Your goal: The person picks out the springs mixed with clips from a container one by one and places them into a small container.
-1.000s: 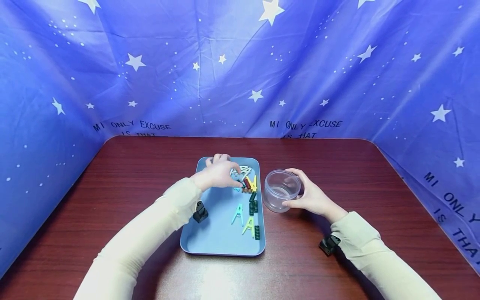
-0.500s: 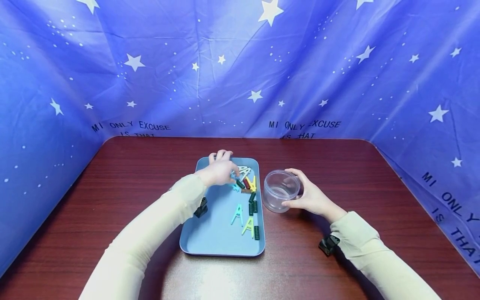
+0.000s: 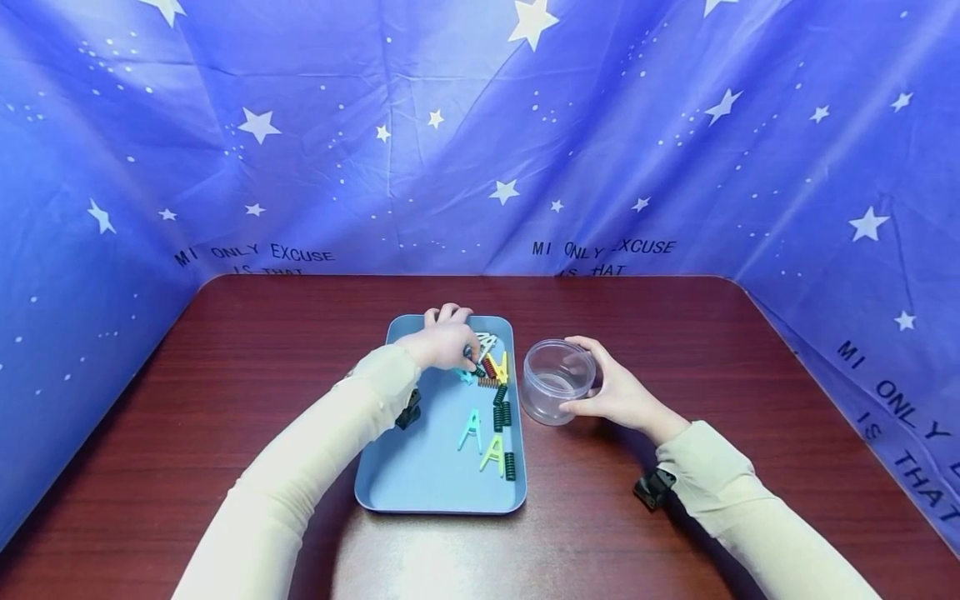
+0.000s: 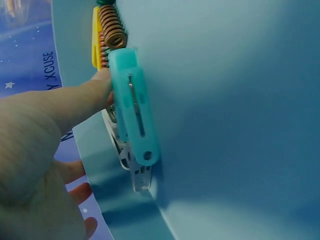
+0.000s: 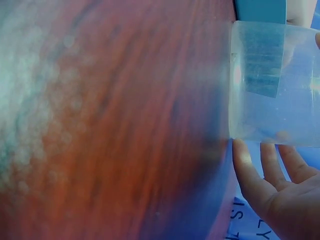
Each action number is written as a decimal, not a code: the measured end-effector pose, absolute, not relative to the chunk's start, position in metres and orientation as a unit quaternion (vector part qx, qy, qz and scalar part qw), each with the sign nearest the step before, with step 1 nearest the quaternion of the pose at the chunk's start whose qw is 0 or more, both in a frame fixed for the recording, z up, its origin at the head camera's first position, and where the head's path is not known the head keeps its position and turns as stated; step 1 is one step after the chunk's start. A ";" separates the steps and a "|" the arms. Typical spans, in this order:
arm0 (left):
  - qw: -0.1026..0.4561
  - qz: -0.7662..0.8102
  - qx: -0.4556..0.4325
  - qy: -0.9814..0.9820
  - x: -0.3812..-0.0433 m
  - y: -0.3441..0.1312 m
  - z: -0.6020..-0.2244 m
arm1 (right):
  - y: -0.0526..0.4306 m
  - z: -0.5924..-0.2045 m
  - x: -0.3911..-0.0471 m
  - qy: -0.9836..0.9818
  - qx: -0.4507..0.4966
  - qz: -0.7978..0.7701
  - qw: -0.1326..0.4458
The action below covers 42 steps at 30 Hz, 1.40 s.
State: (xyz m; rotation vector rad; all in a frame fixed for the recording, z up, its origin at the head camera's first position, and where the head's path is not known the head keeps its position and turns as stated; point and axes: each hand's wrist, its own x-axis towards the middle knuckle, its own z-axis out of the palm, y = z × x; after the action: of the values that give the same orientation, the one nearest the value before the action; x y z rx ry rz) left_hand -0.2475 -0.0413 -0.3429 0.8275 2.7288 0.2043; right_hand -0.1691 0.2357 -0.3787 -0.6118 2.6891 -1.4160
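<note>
My left hand reaches into the far end of the blue-grey tray, over a cluster of clothespins and springs. In the left wrist view its thumb goes behind a turquoise clothespin; the index fingertip is hidden, and I cannot tell whether anything is pinched. Other fingers extend over the tray's far rim. A copper spring and a yellow clothespin lie close by. My right hand grips a clear plastic jar from its right side, thumb in front, beside the tray. The jar stands upright and looks empty.
Along the tray's right side lie several dark green springs, a light blue clothespin and a lime clothespin. White clothespins sit at the far end. A starry blue curtain surrounds the dark red table.
Within the tray's far end, my left hand has shifted a little rightward, and a dark green spring near its thumb has come into view. The right hand keeps holding the jar in place.
</note>
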 end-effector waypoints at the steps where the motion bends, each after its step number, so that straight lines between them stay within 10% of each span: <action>1: 0.146 0.068 0.284 0.945 -0.248 -0.041 -0.342 | 0.236 -0.378 -0.169 0.867 -0.197 -0.457 0.021; 42: 0.143 0.049 0.310 0.939 -0.252 -0.041 -0.344 | 0.235 -0.377 -0.168 0.871 -0.189 -0.453 0.026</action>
State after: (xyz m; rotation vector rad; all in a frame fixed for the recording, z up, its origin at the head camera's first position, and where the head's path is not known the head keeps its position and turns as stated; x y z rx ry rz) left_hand -0.2521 -0.0409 -0.3444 0.8925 2.7069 0.1425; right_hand -0.1679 0.2348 -0.3773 -0.5851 2.6906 -1.4001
